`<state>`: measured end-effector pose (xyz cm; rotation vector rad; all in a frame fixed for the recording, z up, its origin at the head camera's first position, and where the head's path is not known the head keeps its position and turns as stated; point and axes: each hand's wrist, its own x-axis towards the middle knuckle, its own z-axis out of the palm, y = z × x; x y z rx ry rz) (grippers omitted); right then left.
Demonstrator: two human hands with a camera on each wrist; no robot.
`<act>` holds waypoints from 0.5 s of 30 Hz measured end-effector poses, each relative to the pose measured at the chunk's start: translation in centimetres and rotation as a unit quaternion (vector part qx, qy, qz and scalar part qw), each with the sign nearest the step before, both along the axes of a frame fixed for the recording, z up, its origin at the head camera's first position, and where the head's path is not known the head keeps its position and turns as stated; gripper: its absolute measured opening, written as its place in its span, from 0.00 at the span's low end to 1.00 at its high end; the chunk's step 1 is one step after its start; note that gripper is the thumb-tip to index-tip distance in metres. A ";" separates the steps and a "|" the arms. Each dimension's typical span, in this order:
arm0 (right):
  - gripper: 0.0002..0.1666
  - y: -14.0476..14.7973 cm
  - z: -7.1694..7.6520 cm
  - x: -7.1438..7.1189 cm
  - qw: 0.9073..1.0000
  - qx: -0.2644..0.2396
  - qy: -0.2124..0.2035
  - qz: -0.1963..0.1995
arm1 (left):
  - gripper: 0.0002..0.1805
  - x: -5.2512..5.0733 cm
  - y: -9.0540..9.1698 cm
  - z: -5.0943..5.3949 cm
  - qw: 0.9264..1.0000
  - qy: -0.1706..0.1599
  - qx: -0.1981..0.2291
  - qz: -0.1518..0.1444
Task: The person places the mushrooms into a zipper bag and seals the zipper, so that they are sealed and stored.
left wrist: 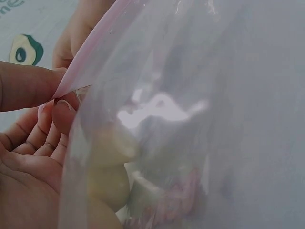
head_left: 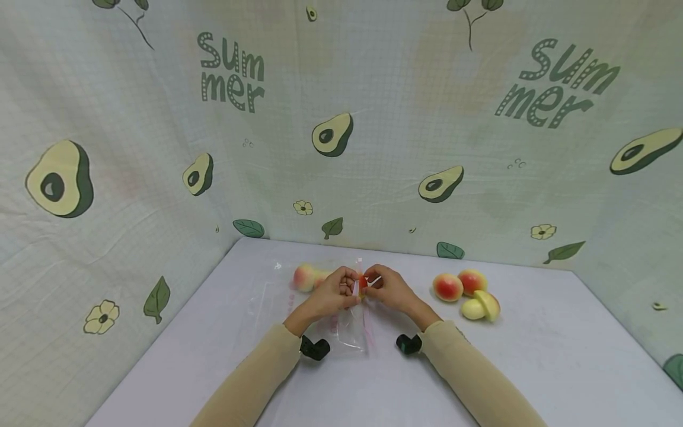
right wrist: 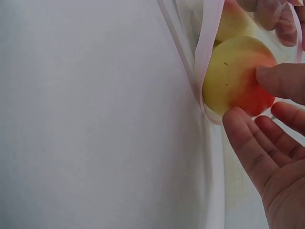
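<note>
A clear zip bag (head_left: pixel 315 335) with a pink strip along its mouth lies on the table, its mouth toward the right. My left hand (head_left: pixel 332 295) pinches the mouth's edge between thumb and finger; the left wrist view shows the pink strip (left wrist: pixel 78 67) in that grip. In the right wrist view a yellow-and-red peach (right wrist: pixel 233 71) sits at the bag's opening, partly inside. My right hand (head_left: pixel 393 290) holds this peach between thumb and fingertips. Another peach (head_left: pixel 304 277) lies inside the bag, and paler yellow fruit (left wrist: pixel 107 186) shows blurred through the plastic.
To the right on the white table (head_left: pixel 544 338) are two more peaches, one nearer (head_left: pixel 447 287) and one behind (head_left: pixel 472 281). Beside them lies yellow fruit (head_left: pixel 481 306) with a curved piece. A printed cloth (head_left: pixel 384 136) hangs behind the table and along its sides.
</note>
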<state>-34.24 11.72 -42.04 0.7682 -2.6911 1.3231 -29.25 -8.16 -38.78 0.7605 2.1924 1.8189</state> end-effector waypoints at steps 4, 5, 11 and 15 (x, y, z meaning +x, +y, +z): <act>0.17 -0.1 0.0 0.0 1.000 -0.003 0.000 0.001 | 0.25 0.0 -0.1 -0.1 1.000 0.001 0.003 -0.004; 0.17 -0.1 -0.1 0.0 1.000 -0.003 -0.001 0.001 | 0.25 0.0 -0.1 -0.1 1.000 0.001 0.004 -0.005; 0.18 -0.2 -0.3 0.0 1.000 -0.012 -0.004 0.008 | 0.26 -0.1 -0.1 -0.1 1.000 0.001 0.008 -0.013; 0.19 -0.2 -0.4 0.0 0.999 -0.027 -0.010 0.018 | 0.26 0.0 -0.2 -0.1 1.000 0.003 0.006 -0.013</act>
